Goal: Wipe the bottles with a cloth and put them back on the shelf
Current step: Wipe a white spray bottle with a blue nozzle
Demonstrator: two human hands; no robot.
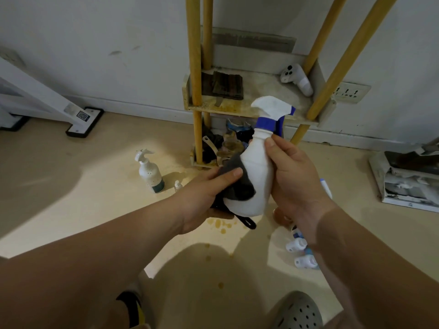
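A white spray bottle (257, 162) with a blue collar and white trigger is held upright above the floor, in front of the shelf. My right hand (292, 176) grips its right side, thumb on the shoulder. My left hand (204, 193) holds a dark grey cloth (237, 184) pressed against the bottle's lower left side. The yellow-poled shelf (247, 105) stands against the wall, and on its upper board lies a small white bottle (297, 79). On the floor stand a white pump bottle (149, 172) and a tiny bottle (177, 185). Several small white bottles (300, 252) lie under my right forearm.
The shelf's bottom level holds a heap of dark rags and odds (225, 143). A dark folded mat (228, 85) lies on the upper board. A white stand with black feet (84, 122) is at left, a box (408, 181) at right. Yellowish drops stain the floor (221, 224).
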